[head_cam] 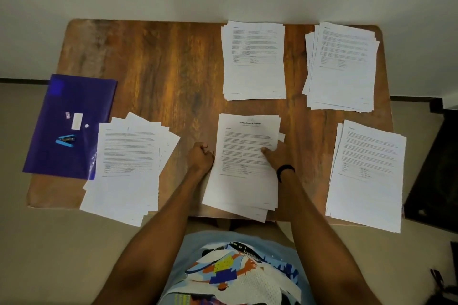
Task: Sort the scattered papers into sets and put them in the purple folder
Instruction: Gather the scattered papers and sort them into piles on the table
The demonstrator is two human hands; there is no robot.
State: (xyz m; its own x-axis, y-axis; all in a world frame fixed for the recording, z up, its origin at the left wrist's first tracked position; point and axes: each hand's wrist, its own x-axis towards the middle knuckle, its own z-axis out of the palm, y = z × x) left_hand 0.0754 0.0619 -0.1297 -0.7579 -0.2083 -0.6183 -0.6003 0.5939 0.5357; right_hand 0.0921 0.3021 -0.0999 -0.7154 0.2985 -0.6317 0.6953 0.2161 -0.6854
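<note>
Papers [254, 59] we count in five stacks, none yet in the folder [74, 96]; right hand [277, 156] pinches the middle stack [243, 181], left hand [200, 157] curled beside it, grip unclear.

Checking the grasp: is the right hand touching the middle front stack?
Touching. Head view: the right hand pinches the middle front stack at its right edge, thumb on top.

Lt blue tee [195, 247] w/ multicolour print; blk band [285, 171] on R wrist.
</note>
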